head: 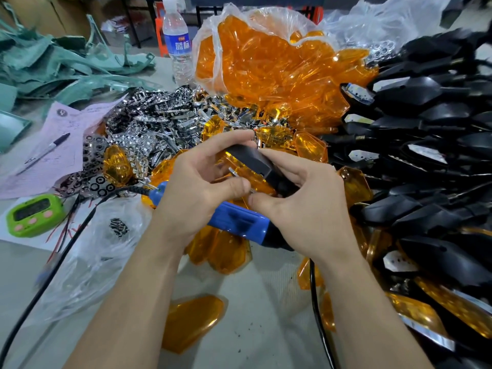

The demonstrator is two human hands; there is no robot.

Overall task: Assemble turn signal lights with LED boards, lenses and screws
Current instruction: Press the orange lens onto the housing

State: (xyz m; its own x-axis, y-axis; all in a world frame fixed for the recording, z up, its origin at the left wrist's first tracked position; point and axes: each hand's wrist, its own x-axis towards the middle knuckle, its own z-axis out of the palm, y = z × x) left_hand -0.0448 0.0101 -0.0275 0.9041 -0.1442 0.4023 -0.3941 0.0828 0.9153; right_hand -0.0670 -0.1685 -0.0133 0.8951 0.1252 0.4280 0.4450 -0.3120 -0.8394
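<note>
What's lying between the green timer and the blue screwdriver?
In the head view, a clear plastic bag with a small heap of screws on it, crossed by a black cable.

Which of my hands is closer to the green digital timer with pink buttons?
Left. The left hand, gripping the black plastic housing, is to the right of the green digital timer; the right hand, also on the housing, lies farther right.
</note>
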